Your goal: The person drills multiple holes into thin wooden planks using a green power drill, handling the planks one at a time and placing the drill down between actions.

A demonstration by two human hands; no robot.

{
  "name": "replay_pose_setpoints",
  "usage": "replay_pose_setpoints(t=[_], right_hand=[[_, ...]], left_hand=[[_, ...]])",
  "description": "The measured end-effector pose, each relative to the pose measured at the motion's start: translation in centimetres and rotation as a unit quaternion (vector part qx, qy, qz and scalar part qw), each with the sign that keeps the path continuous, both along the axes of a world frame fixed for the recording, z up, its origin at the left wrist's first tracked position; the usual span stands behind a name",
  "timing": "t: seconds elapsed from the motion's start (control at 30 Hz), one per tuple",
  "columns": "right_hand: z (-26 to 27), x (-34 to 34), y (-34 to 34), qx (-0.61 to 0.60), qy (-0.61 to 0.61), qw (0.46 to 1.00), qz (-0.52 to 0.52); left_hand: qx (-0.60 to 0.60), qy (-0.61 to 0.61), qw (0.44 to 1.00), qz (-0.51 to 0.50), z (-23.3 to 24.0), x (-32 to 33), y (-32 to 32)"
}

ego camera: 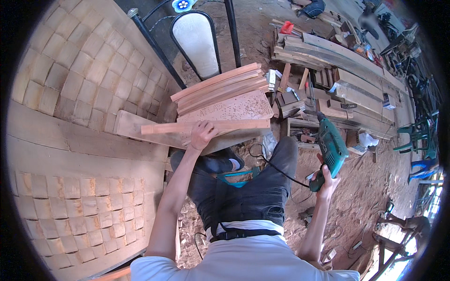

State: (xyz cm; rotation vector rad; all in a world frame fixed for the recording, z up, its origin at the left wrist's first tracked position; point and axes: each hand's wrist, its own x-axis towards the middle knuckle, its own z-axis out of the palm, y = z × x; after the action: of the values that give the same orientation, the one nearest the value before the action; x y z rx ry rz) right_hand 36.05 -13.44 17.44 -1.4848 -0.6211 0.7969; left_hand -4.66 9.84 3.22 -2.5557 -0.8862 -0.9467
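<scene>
My left hand (203,135) grips a narrow wooden strip (242,124) near its middle, across a drilled board. That pinkish board (242,107) is dotted with many small holes and rests on a wider plank (132,128). Beyond it lies a stack of wooden strips (221,86). In my right hand (327,179) is a green corded power drill (331,142), held by its handle with the chuck pointing away from me, to the right of the boards and apart from them. Whether a bit is fitted I cannot tell. The drill's black cord runs back over my right knee.
Large woven-wood panels (84,203) stand close on the left. A black metal chair back (195,38) rises behind the strips. On the right, a low bench (362,114) holds planks, blocks and tools. Another person (313,8) is partly visible far off.
</scene>
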Motion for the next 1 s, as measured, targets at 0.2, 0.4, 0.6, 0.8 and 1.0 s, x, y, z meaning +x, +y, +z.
replay_pose_setpoints(t=[0.2, 0.4, 0.6, 0.8, 1.0], right_hand=[[-1.8, 0.7, -1.4, 0.005, -0.011, 1.000, -0.011], [-2.9, 0.8, -1.9, -0.017, -0.002, 1.000, -0.023], [-3.6, 0.7, -1.6, -0.037, 0.024, 0.998, -0.047], [-2.8, 0.2, -1.1, -0.030, -0.001, 0.997, -0.072], [-4.4, 0.7, -1.3, -0.035, 0.016, 0.997, -0.071]], left_hand=[[0.026, -0.108, 0.994, -0.015, 2.7, -0.7, -1.7], [0.031, -0.136, 0.989, -0.040, 5.4, -1.3, -3.3], [0.011, -0.120, 0.992, -0.039, 6.6, -1.6, -4.6], [-0.022, -0.118, 0.992, -0.032, 6.0, -1.1, -5.0], [-0.122, -0.202, 0.970, 0.055, 3.3, -1.4, -5.0]])
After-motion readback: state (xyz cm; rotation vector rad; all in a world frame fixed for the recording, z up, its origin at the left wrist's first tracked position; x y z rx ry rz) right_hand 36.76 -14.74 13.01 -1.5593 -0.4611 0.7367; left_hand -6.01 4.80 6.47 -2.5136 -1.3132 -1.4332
